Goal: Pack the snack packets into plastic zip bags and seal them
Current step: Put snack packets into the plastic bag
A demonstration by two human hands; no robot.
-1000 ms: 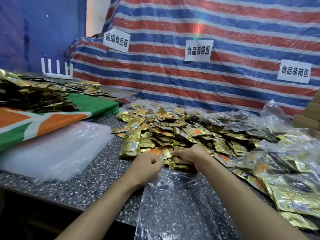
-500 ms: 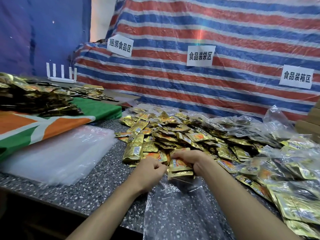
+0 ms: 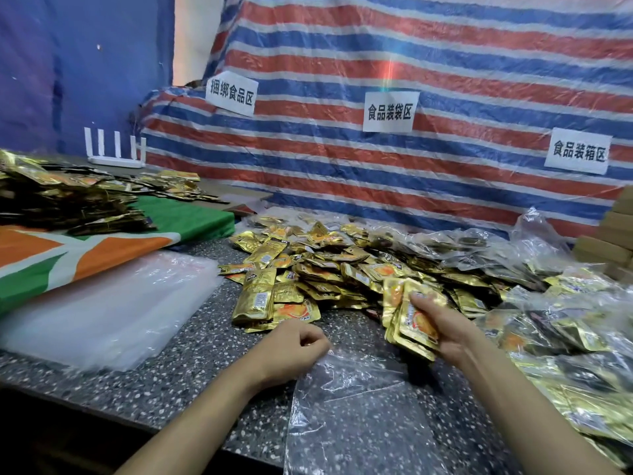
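Several gold snack packets (image 3: 411,323) are sitting as a fanned stack in the right hand (image 3: 452,334), its fingers and thumb curling tightly round them just above the mouth end of the clear zip bag (image 3: 359,416). The left hand (image 3: 294,347) is curling too, apparently pinching the left corner of that mouth, though how far the mouth is gaping is hard to tell. The bag is lying flat on the speckled counter (image 3: 191,368), in front of the loose pile (image 3: 318,265), with filled bags (image 3: 565,337) crowding the right side. The stack is splaying, so its outer packets are risking catching on the limp rim or sliding free. The film may also be folding shut if the left pinch is slackening.
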